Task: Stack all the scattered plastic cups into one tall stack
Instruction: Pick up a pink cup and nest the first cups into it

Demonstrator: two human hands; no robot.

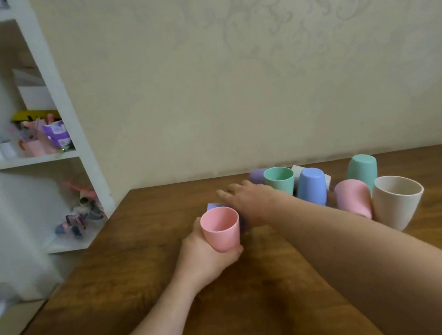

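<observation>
My left hand (205, 255) grips an upright pink cup (220, 227) near the middle of the wooden table (147, 301). My right hand (246, 197) reaches across behind it and lies over a purple cup (213, 206), mostly hidden; whether the fingers close on it cannot be told. Farther back stand an upright green cup (280, 181), an upside-down blue cup (311, 187), an upside-down green cup (361, 168), a tilted pink cup (354, 198), an upright cream cup (396, 200), another purple cup (257, 175) and a white one (298, 169), partly hidden.
A white shelf unit (70, 130) with boxes and small toys stands left of the table. A patterned wall (230, 68) runs right behind the cups. The table's left edge (90, 244) slants toward the shelf.
</observation>
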